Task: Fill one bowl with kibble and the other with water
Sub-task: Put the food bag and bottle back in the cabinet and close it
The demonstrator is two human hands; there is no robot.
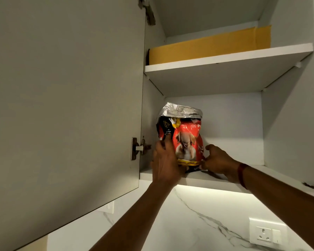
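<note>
A red kibble bag point(186, 140) with a dog picture and a folded silver top stands upright on the lower shelf point(214, 180) of an open wall cabinet. My left hand point(165, 160) wraps the bag's left side, fingers curled on it. On the bag's lower right corner my right hand point(217, 161) grips near the shelf surface. No bowls are in view.
The cabinet door point(65, 105) hangs open at the left, hinge beside my left hand. A yellow-brown flat cardboard piece point(207, 46) lies on the upper shelf point(228, 58). Below is a marble wall with a power socket point(266, 232).
</note>
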